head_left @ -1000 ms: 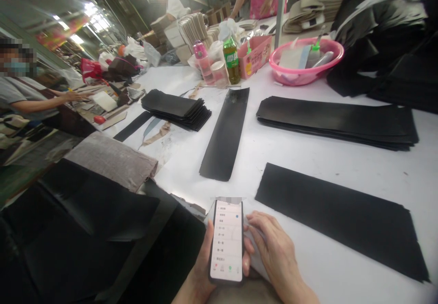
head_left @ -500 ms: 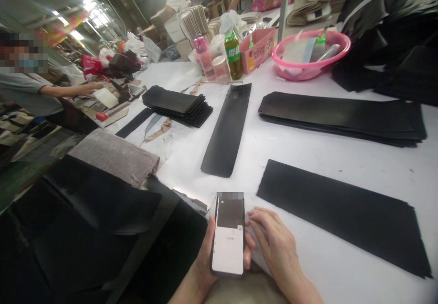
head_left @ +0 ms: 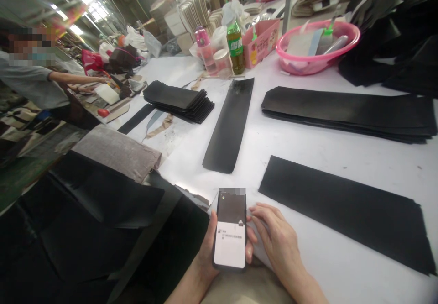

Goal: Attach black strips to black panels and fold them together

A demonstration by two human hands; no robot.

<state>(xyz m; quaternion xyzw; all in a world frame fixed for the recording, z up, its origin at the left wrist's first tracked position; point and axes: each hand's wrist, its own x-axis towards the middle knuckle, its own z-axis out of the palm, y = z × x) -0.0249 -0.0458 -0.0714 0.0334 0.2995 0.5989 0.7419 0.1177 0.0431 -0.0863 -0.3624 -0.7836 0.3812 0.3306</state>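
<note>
My left hand (head_left: 207, 239) is wrapped round a smartphone (head_left: 230, 244), with the thumb along its left edge and fingertips showing past its right edge. A dark area fills the top of the lit screen, and a white area with small text I cannot read lies below. Beside the phone's right edge is my right hand (head_left: 273, 231), loosely bent, with no object visible in it. To its right, a black rectangular sheet (head_left: 345, 208) lies flat on the white table (head_left: 246, 194). Another black strip (head_left: 230, 123) lies beyond the phone.
Stacks of black pieces lie at the left (head_left: 178, 97) and right (head_left: 345, 110). Behind them stand a green-labelled bottle (head_left: 235, 48), a pink box (head_left: 262, 44) and a pink basin (head_left: 316, 62). Black sheets (head_left: 96, 203) and a grey cloth (head_left: 116, 151) are at left. A co-worker (head_left: 37, 78) works beyond.
Text has appeared in the white part of the phone's screen. The view has shifted slightly; both hands keep nearly the same pose. The co-worker's arm at the left reaches farther right.
</note>
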